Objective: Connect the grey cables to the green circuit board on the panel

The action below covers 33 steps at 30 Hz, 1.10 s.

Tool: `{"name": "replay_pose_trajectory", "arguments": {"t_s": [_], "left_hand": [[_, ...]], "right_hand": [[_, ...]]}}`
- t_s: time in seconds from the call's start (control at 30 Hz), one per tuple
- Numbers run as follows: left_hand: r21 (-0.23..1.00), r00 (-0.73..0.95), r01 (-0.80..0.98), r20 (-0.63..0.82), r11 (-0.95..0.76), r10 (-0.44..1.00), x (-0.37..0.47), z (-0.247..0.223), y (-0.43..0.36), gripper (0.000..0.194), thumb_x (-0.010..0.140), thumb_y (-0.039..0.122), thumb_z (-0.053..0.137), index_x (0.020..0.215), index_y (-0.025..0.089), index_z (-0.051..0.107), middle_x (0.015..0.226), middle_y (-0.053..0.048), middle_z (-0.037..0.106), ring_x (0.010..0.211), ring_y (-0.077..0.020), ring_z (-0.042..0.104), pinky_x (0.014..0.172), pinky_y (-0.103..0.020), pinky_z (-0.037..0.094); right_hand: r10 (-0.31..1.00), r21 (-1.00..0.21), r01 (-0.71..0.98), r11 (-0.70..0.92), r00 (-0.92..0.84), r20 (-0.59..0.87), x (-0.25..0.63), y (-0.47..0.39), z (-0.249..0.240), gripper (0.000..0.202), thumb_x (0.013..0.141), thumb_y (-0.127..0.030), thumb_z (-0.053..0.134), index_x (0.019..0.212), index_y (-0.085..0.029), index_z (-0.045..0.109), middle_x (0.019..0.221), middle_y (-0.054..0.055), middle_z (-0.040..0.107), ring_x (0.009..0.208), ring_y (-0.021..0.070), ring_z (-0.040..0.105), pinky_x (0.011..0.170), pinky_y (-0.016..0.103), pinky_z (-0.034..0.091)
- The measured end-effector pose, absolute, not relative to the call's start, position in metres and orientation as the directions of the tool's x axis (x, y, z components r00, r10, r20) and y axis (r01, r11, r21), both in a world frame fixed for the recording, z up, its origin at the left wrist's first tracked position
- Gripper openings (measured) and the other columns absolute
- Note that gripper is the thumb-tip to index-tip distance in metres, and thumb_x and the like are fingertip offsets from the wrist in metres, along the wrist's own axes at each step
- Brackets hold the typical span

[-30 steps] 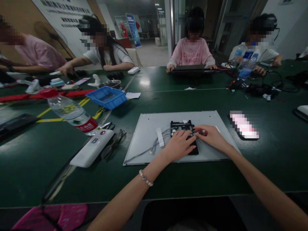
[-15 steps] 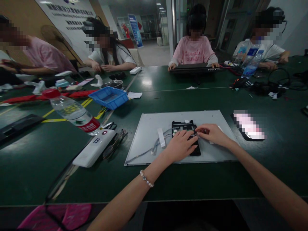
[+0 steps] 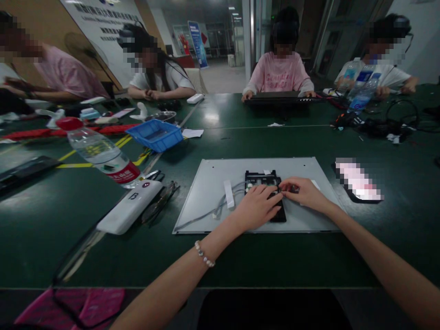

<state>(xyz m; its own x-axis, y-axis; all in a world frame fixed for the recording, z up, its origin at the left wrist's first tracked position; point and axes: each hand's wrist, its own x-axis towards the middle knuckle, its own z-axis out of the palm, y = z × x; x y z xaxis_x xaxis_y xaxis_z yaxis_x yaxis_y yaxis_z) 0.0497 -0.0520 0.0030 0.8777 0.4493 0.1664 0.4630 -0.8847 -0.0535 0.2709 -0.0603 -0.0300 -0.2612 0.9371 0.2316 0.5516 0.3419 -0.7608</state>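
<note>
A flat white panel [image 3: 208, 183] lies on the table before me. On it rests a black plastic housing [image 3: 281, 214] with circuit parts showing near its upper end. Grey cables [image 3: 225, 201] run from its left side across the panel, under a strip of white tape [image 3: 228, 194]. My left hand [image 3: 256, 208] lies over the housing, palm down with fingers apart. At the housing's right edge, the thumb and fingertips of my right hand [image 3: 304, 192] are pinched together. Whatever sits between them is too small to make out.
Left of the panel are glasses [image 3: 158, 204], a white power bank [image 3: 130, 208] and a tilted water bottle [image 3: 103, 153]. A blue tray [image 3: 156, 136] stands farther back. A phone [image 3: 359, 181] lies to the right. Several people sit around the table.
My view has shifted slightly. Both hands stay at the same spots on the housing, with hardly any finger movement. Across the table at left, a person's hands have come together.
</note>
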Motion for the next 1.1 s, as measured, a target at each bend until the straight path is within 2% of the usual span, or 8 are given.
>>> {"name": "replay_pose_trajectory", "arguments": {"t_s": [0.43, 0.6, 1.1], "left_hand": [[-0.046, 0.881, 0.452, 0.179, -0.891, 0.437, 0.0501, -0.0006, -0.0532, 0.039, 0.098, 0.033, 0.035, 0.135, 0.023, 0.041, 0.131, -0.008, 0.049, 0.113, -0.0234, 0.047, 0.095, -0.038, 0.036], [-0.045, 0.882, 0.450, 0.177, -0.892, 0.436, 0.0508, -0.0008, -0.0533, 0.037, 0.098, 0.032, 0.035, 0.133, 0.022, 0.043, 0.131, -0.008, 0.049, 0.115, -0.0234, 0.046, 0.096, -0.038, 0.036], [-0.073, 0.881, 0.458, 0.167, -0.886, 0.442, 0.0525, 0.0000, -0.0540, 0.037, 0.099, 0.032, 0.034, 0.132, 0.021, 0.045, 0.132, -0.008, 0.048, 0.117, -0.0231, 0.045, 0.095, -0.037, 0.036]], "right_hand": [[0.947, -0.759, 0.571, 0.314, -0.245, 0.208, 0.2774, -0.0594, -0.0296, 0.027, 0.078, -0.028, 0.062, 0.104, -0.022, 0.064, 0.090, 0.004, 0.067, 0.073, 0.0160, 0.058, 0.067, 0.030, 0.046], [0.938, -0.798, 0.518, 0.309, -0.304, 0.166, 0.2802, -0.0592, -0.0303, 0.031, 0.078, -0.030, 0.063, 0.108, -0.022, 0.063, 0.097, 0.005, 0.067, 0.078, 0.0163, 0.060, 0.071, 0.032, 0.048], [0.942, -0.814, 0.499, 0.297, -0.293, 0.164, 0.2776, -0.0591, -0.0313, 0.029, 0.077, -0.028, 0.064, 0.105, -0.021, 0.062, 0.089, 0.004, 0.068, 0.075, 0.0162, 0.060, 0.071, 0.032, 0.049]]}}
